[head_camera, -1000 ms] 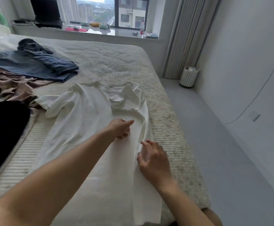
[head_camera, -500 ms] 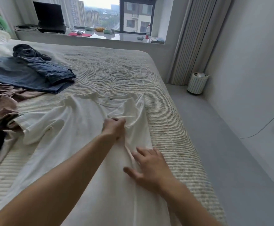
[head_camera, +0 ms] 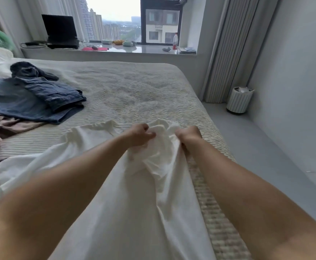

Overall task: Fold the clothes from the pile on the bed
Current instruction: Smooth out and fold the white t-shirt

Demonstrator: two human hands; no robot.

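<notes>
A white T-shirt [head_camera: 127, 199] lies lengthwise on the bed [head_camera: 127, 94], its collar end away from me. My left hand [head_camera: 139, 135] grips bunched white fabric near the collar. My right hand [head_camera: 188, 136] grips the same bunched fabric at the shirt's right shoulder, a little apart from the left. Between both fists the cloth is lifted and crumpled. The shirt's left sleeve [head_camera: 7, 175] spreads out toward the left edge of the view. Both forearms cover part of the shirt's body.
A pile of blue denim clothes [head_camera: 37, 96] and a pinkish-brown garment [head_camera: 5, 130] lie on the bed's left. A window ledge with a laptop [head_camera: 61, 32] and a bottle [head_camera: 175, 41] runs behind. A small bin [head_camera: 239, 100] stands on the grey floor right of the bed.
Both hands moved away from me up the shirt to its collar end. My right hand, flat on the cloth before, now grips it. The fabric there is bunched and raised.
</notes>
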